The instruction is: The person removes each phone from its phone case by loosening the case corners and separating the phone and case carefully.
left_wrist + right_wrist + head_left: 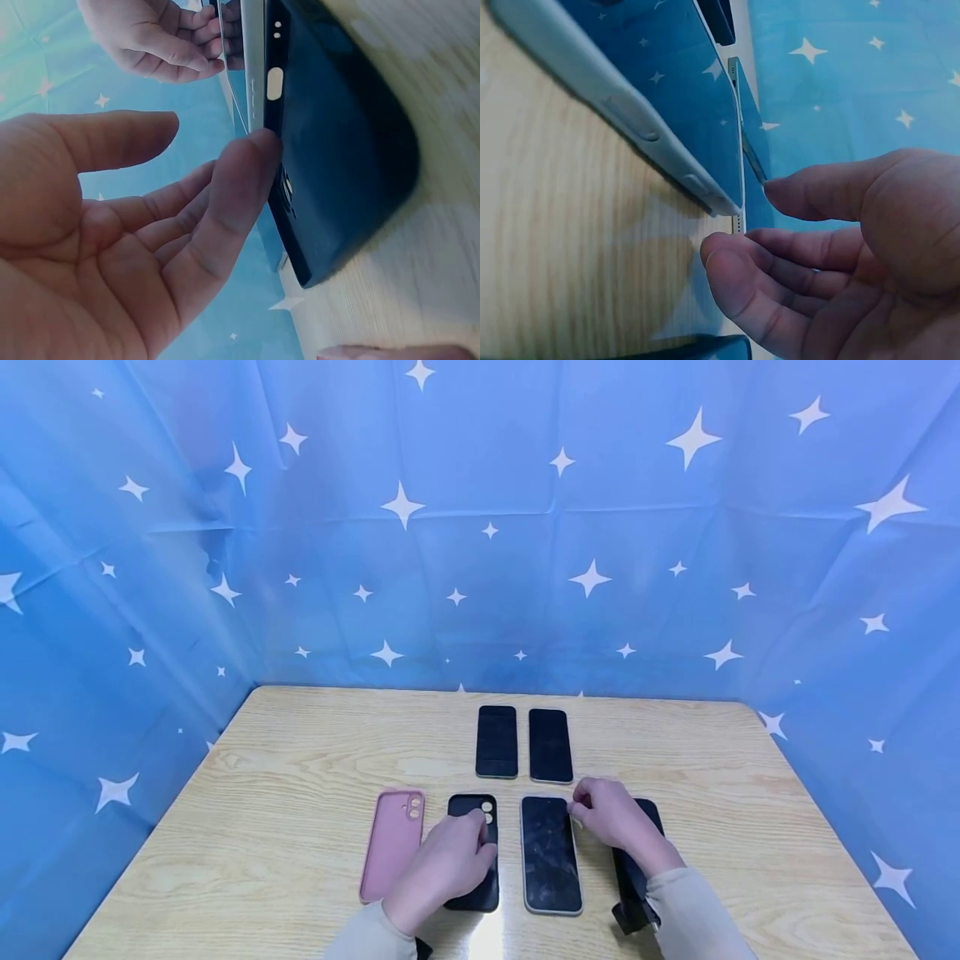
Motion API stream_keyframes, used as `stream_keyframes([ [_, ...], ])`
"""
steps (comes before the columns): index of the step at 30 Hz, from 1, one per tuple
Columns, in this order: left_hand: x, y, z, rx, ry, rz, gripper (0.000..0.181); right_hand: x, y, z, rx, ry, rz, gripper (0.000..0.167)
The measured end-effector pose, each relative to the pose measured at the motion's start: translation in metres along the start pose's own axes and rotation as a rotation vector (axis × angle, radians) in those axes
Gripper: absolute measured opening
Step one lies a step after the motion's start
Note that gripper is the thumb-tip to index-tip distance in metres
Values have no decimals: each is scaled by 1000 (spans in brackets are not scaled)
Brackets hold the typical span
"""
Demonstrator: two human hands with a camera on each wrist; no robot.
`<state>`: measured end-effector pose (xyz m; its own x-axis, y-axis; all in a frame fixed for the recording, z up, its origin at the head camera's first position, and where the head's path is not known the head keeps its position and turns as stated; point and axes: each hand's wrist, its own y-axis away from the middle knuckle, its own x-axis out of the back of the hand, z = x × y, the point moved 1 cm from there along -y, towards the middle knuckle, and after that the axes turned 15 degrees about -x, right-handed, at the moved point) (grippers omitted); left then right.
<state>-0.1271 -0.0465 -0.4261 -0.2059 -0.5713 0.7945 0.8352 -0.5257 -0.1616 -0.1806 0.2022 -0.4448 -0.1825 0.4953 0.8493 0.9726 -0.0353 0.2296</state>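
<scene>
Touching black, seemingly rubbery case (341,157): left hand (452,856).

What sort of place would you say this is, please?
Probably a staged indoor workspace: a light wood-grain table, a creased blue cloth-like backdrop with white stars, and a black rectangular phone case on the table.

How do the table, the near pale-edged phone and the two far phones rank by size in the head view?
Table
Near pale-edged phone (nearness helps)
Left far phone and right far phone: too alike to rank
</scene>
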Motion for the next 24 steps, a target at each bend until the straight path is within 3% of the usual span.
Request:
stream_keyframes([
  [6,-5,-6,4,-32,-20,-7,20,-1,6,3,-35,0,-8,8],
  [12,-10,-12,6,-32,23,-12,6,-1,11,3,-56,-25,-22,10],
  [24,-21,-22,8,-16,20,-20,12,-6,16,4,-38,-48,-39,13],
])
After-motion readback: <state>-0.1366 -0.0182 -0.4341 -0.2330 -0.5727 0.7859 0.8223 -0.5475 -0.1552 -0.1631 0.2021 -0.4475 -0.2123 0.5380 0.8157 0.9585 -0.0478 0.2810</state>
